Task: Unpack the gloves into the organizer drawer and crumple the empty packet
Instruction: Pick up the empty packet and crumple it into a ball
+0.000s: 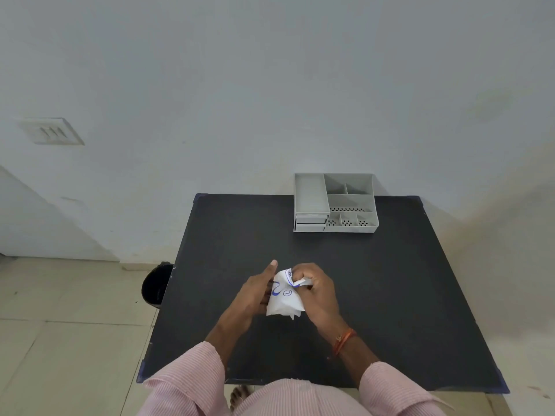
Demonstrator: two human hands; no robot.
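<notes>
1. Holding a white crinkly packet with blue print (283,301) between both hands, just above the black bench (390,295), front-middle.
2. The right hand (316,291) has its fingers curled tight and pinches the packet's top edge, prob. to scrunch it down.
3. The left hand (253,297) has its fingers tucked behind the packet's left side, thumb raised free; it braces vs. the squeeze.
4. Grey plastic compartment organizer (350,202) sits at the bench's far edge, well apart. Its two small drawers (310,222) look pushed in, no gloves visible. Unpacking likely done, crumpling underway.

Packet (283,301) lettering too small.
</notes>
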